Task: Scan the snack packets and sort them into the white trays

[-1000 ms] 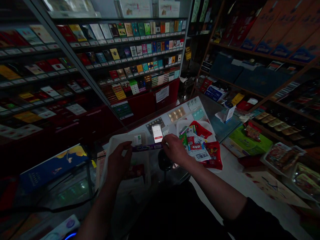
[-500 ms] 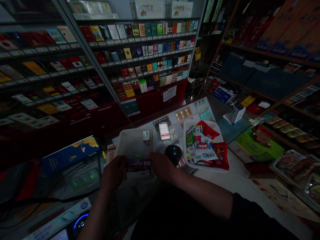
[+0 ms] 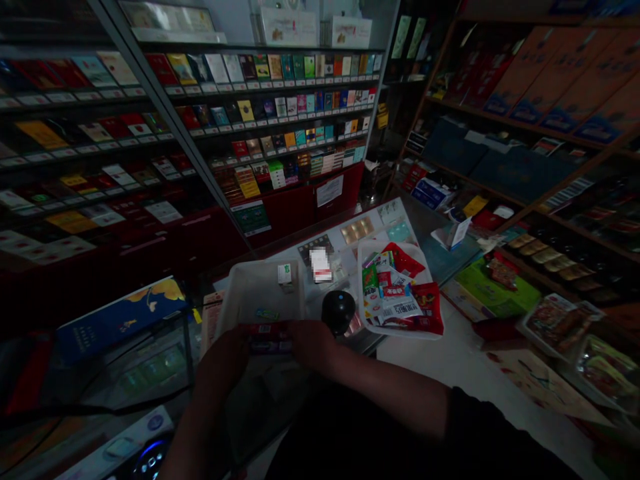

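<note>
Over the near end of a white plastic bin [image 3: 260, 287], my left hand [image 3: 225, 360] and my right hand [image 3: 311, 345] grip the two ends of some narrow red and purple packs [image 3: 269, 337]. The fingers of both hands are closed, though dim light hides how many packs there are and their exact kind. A small green packet [image 3: 267, 313] lies in the bin just beyond them. Farther back in it is a small white and green box [image 3: 285, 274]. Right of my right hand stands a round black device [image 3: 339, 312].
A second white bin [image 3: 367, 320] full of bright snack bags stands to the right on the glass counter [image 3: 400, 220]. A blue and yellow box [image 3: 120, 320] lies left. Shelves of cigarette packs [image 3: 280, 113] line the back; more stocked shelving is at the right.
The held packs have turned in my hands: a red side now shows above the purple one, and their white part is no longer seen. The view has shifted a little to the right.
</note>
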Action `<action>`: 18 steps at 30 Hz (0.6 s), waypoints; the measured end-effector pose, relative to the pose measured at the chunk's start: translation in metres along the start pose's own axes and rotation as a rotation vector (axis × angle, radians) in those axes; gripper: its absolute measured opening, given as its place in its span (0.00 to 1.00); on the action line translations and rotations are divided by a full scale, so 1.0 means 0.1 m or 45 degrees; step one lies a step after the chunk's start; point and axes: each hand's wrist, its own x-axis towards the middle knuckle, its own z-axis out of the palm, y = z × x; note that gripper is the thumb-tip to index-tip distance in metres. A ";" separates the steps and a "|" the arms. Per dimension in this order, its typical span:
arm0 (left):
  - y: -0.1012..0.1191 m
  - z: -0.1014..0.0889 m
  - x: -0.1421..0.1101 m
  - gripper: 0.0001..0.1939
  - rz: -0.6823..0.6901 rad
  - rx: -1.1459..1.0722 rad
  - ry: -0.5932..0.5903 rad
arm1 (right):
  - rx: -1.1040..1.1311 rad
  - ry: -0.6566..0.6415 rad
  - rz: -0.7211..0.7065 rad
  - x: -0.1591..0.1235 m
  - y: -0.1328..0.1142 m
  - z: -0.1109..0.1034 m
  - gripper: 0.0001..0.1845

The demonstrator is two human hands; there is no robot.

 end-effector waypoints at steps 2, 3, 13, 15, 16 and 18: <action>0.04 -0.03 -0.02 0.20 -0.009 -0.011 0.034 | 0.016 -0.005 -0.003 -0.08 -0.01 -0.08 0.15; 0.07 -0.05 -0.04 0.19 -0.021 -0.017 0.035 | 0.025 -0.001 -0.011 -0.12 0.00 -0.12 0.15; 0.78 -0.17 -0.08 0.19 -0.074 -0.030 0.126 | 0.247 0.438 0.317 -0.66 0.85 -0.47 0.07; 0.98 -0.21 -0.11 0.20 -0.067 -0.059 0.147 | 0.200 0.475 0.400 -0.73 1.16 -0.50 0.08; 1.08 -0.23 -0.13 0.19 -0.048 -0.083 0.149 | 0.169 0.485 0.450 -0.76 1.31 -0.51 0.09; 1.26 -0.25 -0.16 0.18 0.034 -0.127 0.160 | 0.101 0.498 0.526 -0.79 1.58 -0.52 0.10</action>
